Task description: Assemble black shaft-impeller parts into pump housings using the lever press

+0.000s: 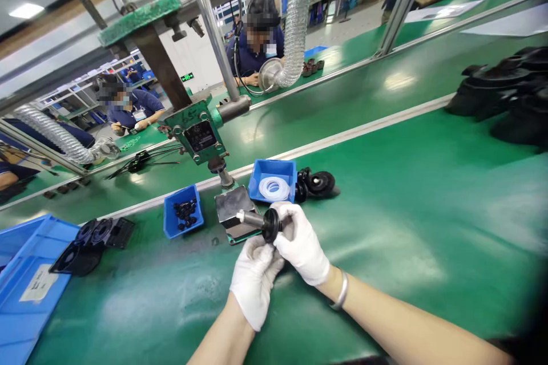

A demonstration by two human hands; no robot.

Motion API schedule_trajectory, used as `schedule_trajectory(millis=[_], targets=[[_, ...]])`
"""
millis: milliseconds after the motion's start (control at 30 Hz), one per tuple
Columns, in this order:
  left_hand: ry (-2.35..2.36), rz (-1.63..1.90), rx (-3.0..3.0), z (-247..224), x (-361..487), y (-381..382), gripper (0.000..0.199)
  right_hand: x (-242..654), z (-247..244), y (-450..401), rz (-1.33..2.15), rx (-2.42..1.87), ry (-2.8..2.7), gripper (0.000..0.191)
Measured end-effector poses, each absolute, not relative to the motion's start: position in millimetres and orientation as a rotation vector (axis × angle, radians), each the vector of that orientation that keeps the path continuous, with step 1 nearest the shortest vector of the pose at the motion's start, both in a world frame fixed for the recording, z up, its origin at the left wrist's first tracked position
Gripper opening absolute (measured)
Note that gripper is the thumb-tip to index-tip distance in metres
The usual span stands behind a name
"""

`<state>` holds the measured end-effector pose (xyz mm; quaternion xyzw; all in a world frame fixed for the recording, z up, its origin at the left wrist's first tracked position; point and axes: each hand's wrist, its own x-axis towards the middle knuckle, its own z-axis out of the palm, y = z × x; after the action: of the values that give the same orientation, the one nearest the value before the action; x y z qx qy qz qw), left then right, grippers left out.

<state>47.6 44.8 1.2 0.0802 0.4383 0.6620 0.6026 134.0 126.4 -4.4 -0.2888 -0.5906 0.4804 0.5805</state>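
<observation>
A black round part (271,225) with a metal shaft (252,219) is held in front of the press's metal block (234,205). The shaft points left and has a white tip. My left hand (257,279), in a white glove, has its fingers closed at the underside of the black part. On the part's right side, my right hand (302,242), also gloved, pinches it. Behind my hands a blue bin (274,166) holds white rings (274,188). Another blue bin (171,219), left of the block, contains small black pieces (186,212).
The green press (199,134) stands over the block. Black round parts (319,182) lie right of the ring bin. Black housings (92,242) and a large blue crate (29,285) are at left; more black parts (505,91) are at far right. People sit across the bench.
</observation>
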Motion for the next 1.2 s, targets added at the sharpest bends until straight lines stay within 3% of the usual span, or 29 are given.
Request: schedule_trajectory(millis=[200,400,667,900,1200], targets=[[0.856,1.564,0.116,-2,45,44,0.042,134,3,135,1.251,-0.727,-1.168,0.028],[0.88,1.559,0.179,-13,64,51,0.034,134,5,128,1.138,-0.827,-1.286,0.03],[0.922,1.572,0.369,-17,89,56,0.055,136,5,122,1.076,-0.92,-1.374,0.029],[0.802,1.543,0.355,-20,72,43,0.034,136,10,122,1.066,-0.962,-1.444,0.028],[0.4,1.496,-0.073,-3,62,42,0.036,136,4,136,1.224,-0.89,-1.306,0.028]])
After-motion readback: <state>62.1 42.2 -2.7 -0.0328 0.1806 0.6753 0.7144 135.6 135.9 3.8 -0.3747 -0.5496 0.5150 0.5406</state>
